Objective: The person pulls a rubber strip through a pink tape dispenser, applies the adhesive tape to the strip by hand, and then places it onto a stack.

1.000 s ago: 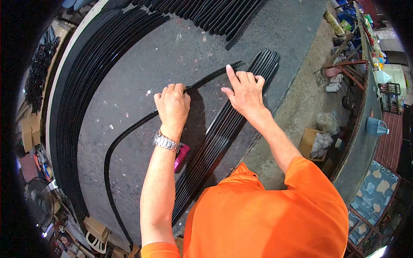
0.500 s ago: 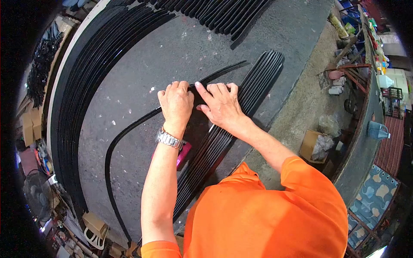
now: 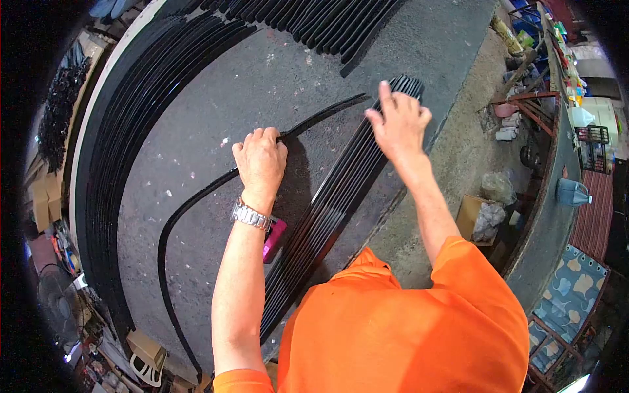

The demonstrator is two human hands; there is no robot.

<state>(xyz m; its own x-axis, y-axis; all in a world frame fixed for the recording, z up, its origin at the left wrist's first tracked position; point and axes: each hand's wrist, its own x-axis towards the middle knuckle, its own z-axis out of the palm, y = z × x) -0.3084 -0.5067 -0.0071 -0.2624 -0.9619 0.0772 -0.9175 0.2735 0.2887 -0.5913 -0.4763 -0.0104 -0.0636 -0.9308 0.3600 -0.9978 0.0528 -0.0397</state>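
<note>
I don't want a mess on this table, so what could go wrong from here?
The long curved strip has only the left hand on it, so its ends might swing if pressed unevenly. The right hand is over the upper end of the bundle and could knock its strips out of line. The pink object by the watch may get bumped.

Cluttered workshop, dark work surface (image 3: 216, 118), rows of black strips (image 3: 124, 131), cardboard boxes (image 3: 147, 347), plastic jugs (image 3: 573, 192)
</note>
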